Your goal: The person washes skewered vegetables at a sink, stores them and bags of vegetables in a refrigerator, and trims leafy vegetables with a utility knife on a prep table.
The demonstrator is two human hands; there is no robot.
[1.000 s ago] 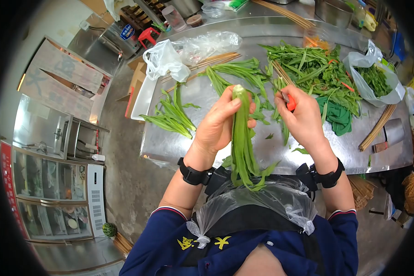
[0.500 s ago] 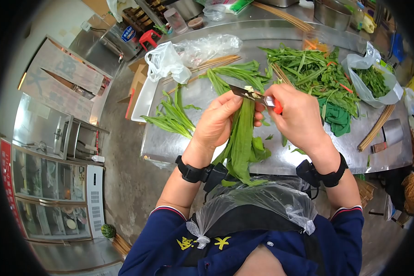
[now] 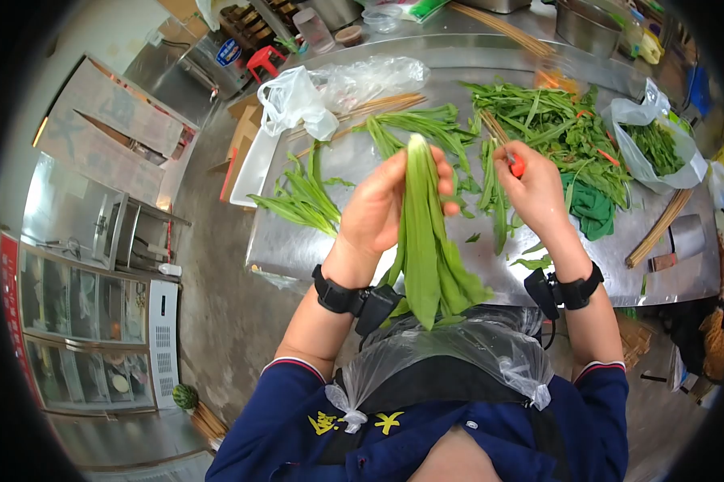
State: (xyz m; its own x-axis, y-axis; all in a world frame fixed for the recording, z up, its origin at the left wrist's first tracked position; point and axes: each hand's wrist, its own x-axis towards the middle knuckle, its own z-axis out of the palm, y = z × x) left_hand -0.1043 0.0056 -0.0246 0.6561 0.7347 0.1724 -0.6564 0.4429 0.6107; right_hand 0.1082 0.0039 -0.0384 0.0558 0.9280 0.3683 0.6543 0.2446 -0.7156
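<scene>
My left hand point(image 3: 380, 199) is closed around a head of long-leaf lettuce point(image 3: 430, 241), its fingertips showing on the right side. The pale cut stem end points up and away from me, and the leaves hang down towards my apron. My right hand point(image 3: 535, 181) is closed on a knife with a red handle point(image 3: 517, 165), apart from the lettuce. Its blade is hard to make out at this angle. Beyond my hands, more long leafy greens point(image 3: 426, 120) lie on the steel table point(image 3: 362, 185), with another bunch point(image 3: 298, 201) to the left.
A large heap of loose leaves point(image 3: 539, 120) covers the back right, with a green cloth point(image 3: 591, 209) before it. A plastic bag of greens point(image 3: 655, 145), bamboo skewers point(image 3: 659, 229) and a cleaver point(image 3: 685, 237) are at right. Plastic bags point(image 3: 298, 100) and a white tray point(image 3: 253, 173) stand at left.
The knife has moved right, away from the lettuce's stem end, where bits of stem lay on its blade. My left hand has turned the lettuce so its pale cut end shows.
</scene>
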